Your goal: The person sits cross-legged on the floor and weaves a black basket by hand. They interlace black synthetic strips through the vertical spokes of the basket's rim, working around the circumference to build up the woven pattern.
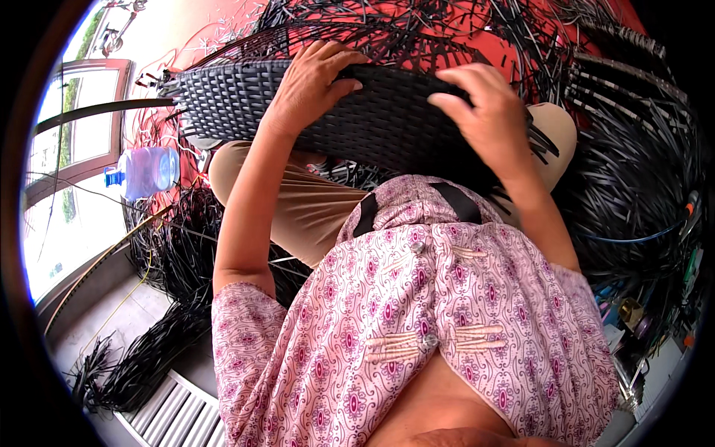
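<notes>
A black woven strip panel [246, 100], curved and closely braided, lies across my lap, with loose strip ends along its far edge. My left hand [316, 82] is on its upper edge; the fingers curl over that edge and the thumb lies on the near face. Near the right end of the same edge is my right hand [484, 100], its thumb and forefinger apart. Nothing shows between them, and its other fingers are partly hidden. Long loose black strips [372, 33] fan out behind the panel.
A big heap of black strips [633, 201] lies on my right, with tied bundles [625, 74] beyond it. Another black bundle [164, 350] is at the left, by a white slatted rack [175, 410]. A clear blue water jug [149, 173] lies on its side near the glass door [89, 112].
</notes>
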Demonstrator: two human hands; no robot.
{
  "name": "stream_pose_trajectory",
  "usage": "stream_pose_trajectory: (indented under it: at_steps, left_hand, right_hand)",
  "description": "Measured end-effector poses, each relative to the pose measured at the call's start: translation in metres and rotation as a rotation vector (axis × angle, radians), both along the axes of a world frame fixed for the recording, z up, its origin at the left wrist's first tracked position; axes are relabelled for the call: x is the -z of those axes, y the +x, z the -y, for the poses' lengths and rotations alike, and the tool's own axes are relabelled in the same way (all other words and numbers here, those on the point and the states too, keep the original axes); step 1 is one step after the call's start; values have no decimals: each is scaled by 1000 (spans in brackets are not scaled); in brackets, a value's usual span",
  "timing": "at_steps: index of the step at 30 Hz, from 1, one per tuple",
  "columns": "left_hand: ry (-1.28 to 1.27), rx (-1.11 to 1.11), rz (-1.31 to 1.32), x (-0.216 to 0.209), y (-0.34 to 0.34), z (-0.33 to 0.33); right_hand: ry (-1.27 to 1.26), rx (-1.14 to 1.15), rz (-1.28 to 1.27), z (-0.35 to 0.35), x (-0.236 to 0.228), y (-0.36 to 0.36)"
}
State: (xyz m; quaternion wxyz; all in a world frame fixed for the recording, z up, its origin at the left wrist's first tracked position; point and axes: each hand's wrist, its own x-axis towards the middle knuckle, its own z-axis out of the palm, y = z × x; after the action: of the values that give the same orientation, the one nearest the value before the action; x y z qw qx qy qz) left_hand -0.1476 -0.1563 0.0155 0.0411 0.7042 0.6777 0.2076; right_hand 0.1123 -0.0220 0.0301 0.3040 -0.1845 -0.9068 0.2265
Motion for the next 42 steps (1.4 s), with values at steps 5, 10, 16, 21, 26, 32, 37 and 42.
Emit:
stream_pose_trajectory:
  at_steps: [5,10,16,21,26,32,37,42]
  left_hand:
    - [-63,36,61,-2,-22,-13]
    - [-65,47,147,9,-29,-19]
    - [-23,92,216,15,-34,-22]
    - [132,98,154,17,-24,-12]
    - [206,85,105,16,-17,2]
    - [172,-34,244,12,-33,20]
    - [-72,-3,149,13,-97,26]
    - [-102,45,48,15,-96,13]
  right_hand:
    - [169,9,151,14,30,-79]
    - [142,5,145,16,33,-97]
    - [89,-32,189,14,27,-105]
    - [0,-54,191,15,29,-107]
    - [75,-73,177,21,27,-105]
    - [212,-27,186,32,28,-101]
    - [98,-69,115,35,27,-125]
    - [60,-60,162,39,27,-150]
